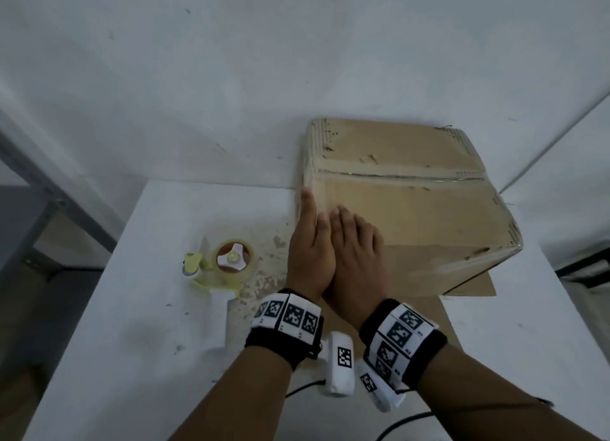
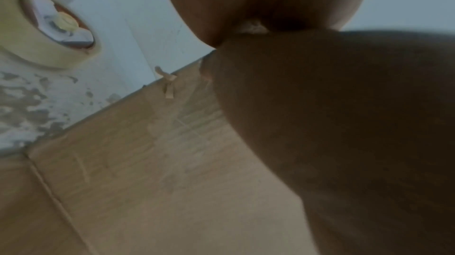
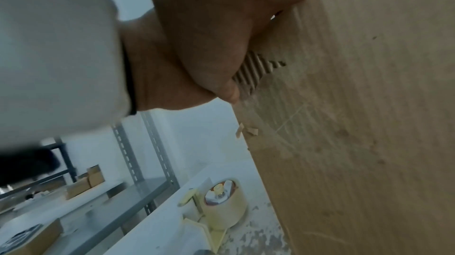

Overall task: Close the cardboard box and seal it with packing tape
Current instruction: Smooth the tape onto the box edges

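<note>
The cardboard box (image 1: 406,209) stands shut on the white table (image 1: 138,325), with a strip of clear tape (image 1: 399,175) along its top seam. My left hand (image 1: 308,242) lies flat against the box's left near corner, its index finger straight along the edge. Right beside it, my right hand (image 1: 355,242) presses flat on the box at the same corner. Neither hand holds anything. The yellow tape dispenser (image 1: 227,265) with its roll lies on the table left of my hands. It also shows in the left wrist view (image 2: 49,35) and in the right wrist view (image 3: 221,206).
A flat cardboard sheet (image 1: 468,290) lies under the box. The table's surface is chipped (image 1: 264,275) between dispenser and box. A white wall stands close behind. A grey metal shelf frame (image 1: 49,202) is at the left, and its shelves (image 3: 81,185) carry small boxes.
</note>
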